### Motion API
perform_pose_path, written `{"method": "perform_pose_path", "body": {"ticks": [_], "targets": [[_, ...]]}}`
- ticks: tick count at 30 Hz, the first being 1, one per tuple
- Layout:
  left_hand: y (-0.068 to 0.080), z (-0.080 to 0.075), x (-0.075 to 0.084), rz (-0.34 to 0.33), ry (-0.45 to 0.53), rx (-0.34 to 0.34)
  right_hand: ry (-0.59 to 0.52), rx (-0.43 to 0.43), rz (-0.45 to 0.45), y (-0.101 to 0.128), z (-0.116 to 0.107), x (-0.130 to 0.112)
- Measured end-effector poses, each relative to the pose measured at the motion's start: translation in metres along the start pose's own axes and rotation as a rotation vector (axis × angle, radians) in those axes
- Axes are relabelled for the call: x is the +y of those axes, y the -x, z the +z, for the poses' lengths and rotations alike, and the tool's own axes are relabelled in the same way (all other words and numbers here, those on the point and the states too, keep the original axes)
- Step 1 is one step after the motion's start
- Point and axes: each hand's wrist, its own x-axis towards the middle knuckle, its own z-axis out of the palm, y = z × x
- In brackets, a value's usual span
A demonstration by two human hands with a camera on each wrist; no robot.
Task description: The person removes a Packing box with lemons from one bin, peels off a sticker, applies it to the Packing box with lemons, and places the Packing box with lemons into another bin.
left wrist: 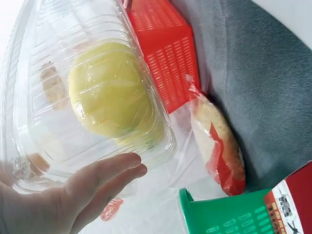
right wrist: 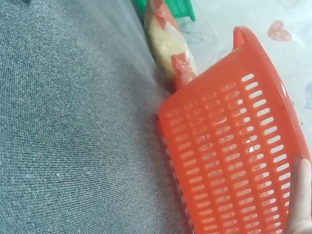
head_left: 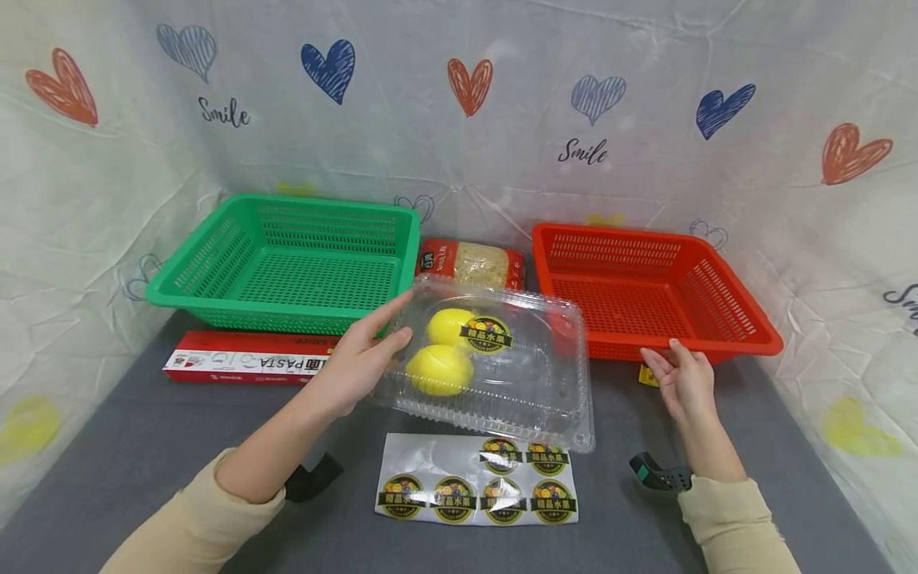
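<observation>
My left hand (head_left: pixel 351 363) grips the left end of a clear plastic fruit box (head_left: pixel 527 371), thumb above and fingers beneath. The box is lifted and tilted over the table, its lid down. Inside, at the left end, lie two yellow fruits (head_left: pixel 441 370) that look like lemons. A round black-and-gold label (head_left: pixel 486 334) sits on the lid. My right hand (head_left: pixel 687 387) is at the front rim of a red basket (head_left: pixel 645 348), a finger lying against its side in the right wrist view; the fingers look relaxed, and the basket's inside shows bare mesh.
A green basket (head_left: pixel 287 317) stands back left, a red pasta box (head_left: pixel 247 363) before it. Between the baskets lies a red-and-clear food bag (head_left: pixel 479 265). A sheet of round labels (head_left: pixel 437 462) lies in front; a small yellow item (head_left: pixel 649 375) shows under the red basket's edge.
</observation>
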Motion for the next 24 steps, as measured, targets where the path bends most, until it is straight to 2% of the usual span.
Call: {"method": "perform_pose_path", "body": {"ticks": [12,17,24], "targets": [[-0.021,0.007,0.019,0.032,-0.036,0.049,0.000,0.031,-0.021,-0.002,-0.001,0.001],[-0.030,0.012,0.029,0.013,-0.023,0.060,-0.017,0.032,-0.044,-0.002,-0.004,0.002],[-0.043,0.021,0.035,0.020,0.013,0.061,-0.042,0.014,-0.055,-0.004,-0.006,0.003]]}}
